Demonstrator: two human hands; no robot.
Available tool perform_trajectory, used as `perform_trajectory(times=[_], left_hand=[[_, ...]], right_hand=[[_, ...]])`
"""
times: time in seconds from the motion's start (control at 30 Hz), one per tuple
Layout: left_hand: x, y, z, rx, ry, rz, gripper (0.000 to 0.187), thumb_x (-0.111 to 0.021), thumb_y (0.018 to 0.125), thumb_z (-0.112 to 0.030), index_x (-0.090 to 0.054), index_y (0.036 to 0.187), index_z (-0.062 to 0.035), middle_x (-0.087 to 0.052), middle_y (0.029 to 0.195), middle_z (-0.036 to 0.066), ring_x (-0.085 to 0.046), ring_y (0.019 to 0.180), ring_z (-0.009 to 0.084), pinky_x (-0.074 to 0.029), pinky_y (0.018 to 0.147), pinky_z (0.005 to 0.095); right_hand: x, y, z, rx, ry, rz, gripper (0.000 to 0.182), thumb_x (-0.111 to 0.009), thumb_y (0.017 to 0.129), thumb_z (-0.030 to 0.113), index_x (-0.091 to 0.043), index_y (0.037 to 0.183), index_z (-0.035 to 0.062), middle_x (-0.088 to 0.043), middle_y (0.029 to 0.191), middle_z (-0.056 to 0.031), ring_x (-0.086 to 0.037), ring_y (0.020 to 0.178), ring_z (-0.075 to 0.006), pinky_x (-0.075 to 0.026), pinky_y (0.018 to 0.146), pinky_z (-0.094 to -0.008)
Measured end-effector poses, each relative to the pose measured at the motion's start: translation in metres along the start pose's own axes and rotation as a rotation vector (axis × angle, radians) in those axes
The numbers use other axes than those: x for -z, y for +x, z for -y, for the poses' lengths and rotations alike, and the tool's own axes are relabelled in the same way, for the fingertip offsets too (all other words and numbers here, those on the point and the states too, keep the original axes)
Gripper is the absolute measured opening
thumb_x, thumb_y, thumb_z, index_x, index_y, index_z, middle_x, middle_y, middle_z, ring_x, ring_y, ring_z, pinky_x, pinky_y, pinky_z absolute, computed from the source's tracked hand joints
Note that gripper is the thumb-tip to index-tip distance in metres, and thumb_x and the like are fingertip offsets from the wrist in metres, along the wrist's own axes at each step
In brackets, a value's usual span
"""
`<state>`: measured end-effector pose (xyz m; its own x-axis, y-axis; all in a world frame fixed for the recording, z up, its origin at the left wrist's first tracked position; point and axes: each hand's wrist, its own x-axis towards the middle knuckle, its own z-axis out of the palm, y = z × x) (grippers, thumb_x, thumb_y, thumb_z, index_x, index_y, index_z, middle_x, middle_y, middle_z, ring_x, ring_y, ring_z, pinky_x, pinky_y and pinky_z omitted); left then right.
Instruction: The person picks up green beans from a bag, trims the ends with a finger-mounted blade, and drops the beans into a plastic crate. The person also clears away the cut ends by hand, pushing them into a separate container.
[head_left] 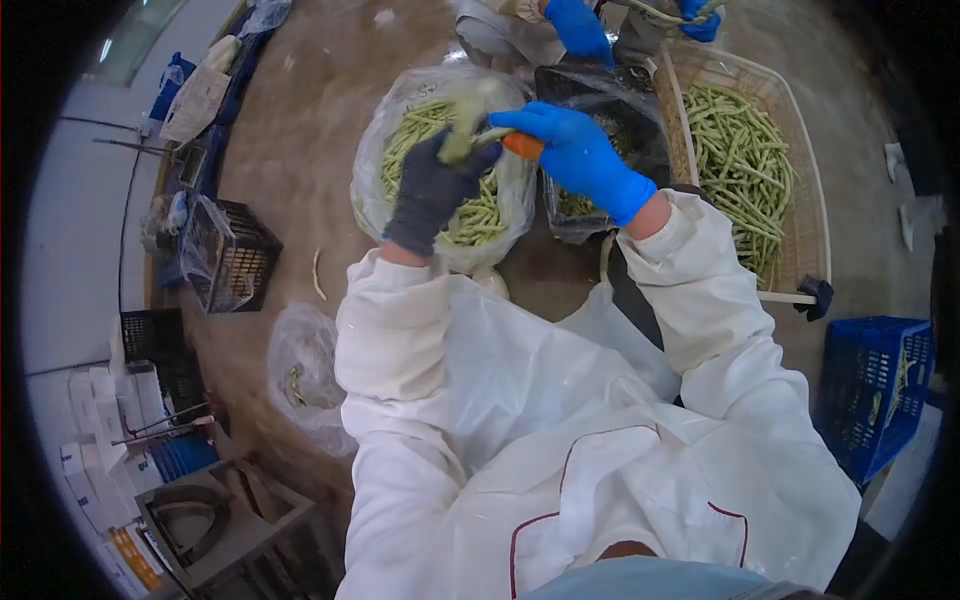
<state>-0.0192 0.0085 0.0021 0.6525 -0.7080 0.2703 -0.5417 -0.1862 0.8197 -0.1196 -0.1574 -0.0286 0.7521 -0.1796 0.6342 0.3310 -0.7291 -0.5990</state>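
Left hand (440, 195), in a dark glove: fingers curled round a green bean bunch (460, 147), its upper part blurred; the exact count cannot be told. Right hand (590, 165), in a blue glove: fingers closed on an orange object (523, 145), whose kind cannot be told. The two hands work close together, the bean bunch between them and above a clear plastic bag (368, 165) filled with green beans (475, 225).

Beside the bag, partly beneath the right hand, stands a dark bin (640, 130) lined with plastic. Next to it, on the right, a pale crate (812, 215) holds a large heap of beans (740, 170). At the top edge, the blue gloves (580, 30) of another person are visible.

On the brown floor (270, 150), one loose pod (318, 275) lies left of the bag, near a crumpled plastic bag (310, 345) containing a few green scraps. A black crate (240, 255) stands farther left; a blue crate (865, 395) stands at the right
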Motion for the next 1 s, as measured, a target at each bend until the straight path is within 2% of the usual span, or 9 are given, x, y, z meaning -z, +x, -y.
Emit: perform_trajectory(times=[0.03,0.07,0.2,0.43,0.63,0.73,0.83,0.93,1.0], left_hand=[[-0.008,0.0,0.002,-0.193,0.204,0.001,0.031,-0.071,0.076,-0.021,-0.065,0.101,-0.0034,-0.068,0.083,0.012,-0.063,0.066,0.0219,-0.047,0.062,0.0333],[-0.007,-0.001,-0.003,0.044,0.175,0.06,0.032,-0.072,0.074,-0.026,-0.067,0.096,-0.0034,-0.066,0.081,0.016,-0.064,0.072,0.0295,-0.048,0.068,0.0375],[0.009,0.008,0.038,-0.219,0.39,-0.076,0.031,-0.071,0.074,-0.028,-0.068,0.091,-0.0031,-0.067,0.078,0.015,-0.064,0.072,0.0289,-0.048,0.067,0.0381],[0.005,0.003,0.028,-0.07,0.362,-0.016,0.03,-0.071,0.073,-0.028,-0.068,0.09,-0.0027,-0.067,0.077,0.015,-0.064,0.071,0.0278,-0.048,0.066,0.0373],[-0.003,0.004,0.025,-0.183,0.391,-0.027,0.029,-0.071,0.074,-0.024,-0.068,0.091,-0.0016,-0.067,0.075,0.014,-0.064,0.068,0.0249,-0.048,0.063,0.0352],[-0.009,0.002,0.014,-0.17,0.288,-0.049,0.026,-0.071,0.076,-0.021,-0.068,0.092,-0.0013,-0.066,0.071,0.01,-0.063,0.062,0.0183,-0.047,0.058,0.0313],[-0.014,-0.004,-0.011,0.017,-0.032,-0.022,0.02,-0.068,0.079,-0.016,-0.067,0.092,-0.0015,-0.065,0.072,0.006,-0.058,0.057,0.0111,-0.045,0.051,0.0263],[-0.014,-0.005,-0.02,0.128,-0.339,-0.081,0.017,-0.066,0.081,-0.012,-0.066,0.095,-0.0016,-0.064,0.077,0.004,-0.054,0.054,0.0077,-0.042,0.047,0.0224],[-0.002,0.002,0.012,-0.057,-0.414,-0.253,0.019,-0.064,0.083,-0.013,-0.064,0.097,-0.001,-0.063,0.084,0.006,-0.053,0.056,0.0084,-0.041,0.049,0.0218]], right_hand=[[-0.001,0.001,0.005,0.023,0.133,-0.006,0.021,-0.062,0.079,0.009,-0.065,0.099,0.0109,-0.063,0.09,-0.0134,-0.06,0.082,-0.0328,-0.049,0.07,-0.0393],[0.0,0.001,0.004,0.021,0.112,-0.016,0.021,-0.062,0.079,0.009,-0.066,0.1,0.0116,-0.063,0.09,-0.0132,-0.06,0.081,-0.0325,-0.049,0.069,-0.0393],[0.011,0.002,-0.012,-0.011,-0.056,-0.02,0.024,-0.062,0.077,0.01,-0.066,0.1,0.0147,-0.063,0.09,-0.0127,-0.06,0.079,-0.0315,-0.048,0.067,-0.0389],[0.014,0.003,0.002,0.082,-0.236,-0.077,0.03,-0.062,0.075,0.016,-0.063,0.105,0.0137,-0.06,0.094,-0.0077,-0.057,0.088,-0.0282,-0.044,0.074,-0.0379],[0.017,0.007,0.005,0.04,-0.589,0.301,0.045,-0.062,0.068,0.006,-0.059,0.112,0.0096,-0.059,0.098,-0.008,-0.054,0.094,-0.0282,-0.041,0.087,-0.0393],[0.011,0.007,-0.002,0.049,-0.493,0.073,0.027,-0.062,0.072,0.016,-0.065,0.098,0.013,-0.062,0.092,-0.0071,-0.057,0.088,-0.027,-0.043,0.076,-0.0369],[-0.005,0.007,-0.02,-0.485,0.464,-0.135,0.022,-0.06,0.073,0.016,-0.067,0.092,0.008,-0.066,0.092,-0.0105,-0.06,0.083,-0.0309,-0.047,0.074,-0.0384],[0.001,0.01,-0.007,-0.578,1.092,-0.021,0.024,-0.06,0.073,0.02,-0.067,0.089,0.004,-0.066,0.09,-0.017,-0.061,0.076,-0.0355,-0.049,0.07,-0.0394],[0.004,0.005,-0.022,-0.541,0.42,0.153,0.025,-0.06,0.072,0.023,-0.067,0.088,0.0039,-0.065,0.089,-0.019,-0.061,0.077,-0.0367,-0.049,0.071,-0.0407]])
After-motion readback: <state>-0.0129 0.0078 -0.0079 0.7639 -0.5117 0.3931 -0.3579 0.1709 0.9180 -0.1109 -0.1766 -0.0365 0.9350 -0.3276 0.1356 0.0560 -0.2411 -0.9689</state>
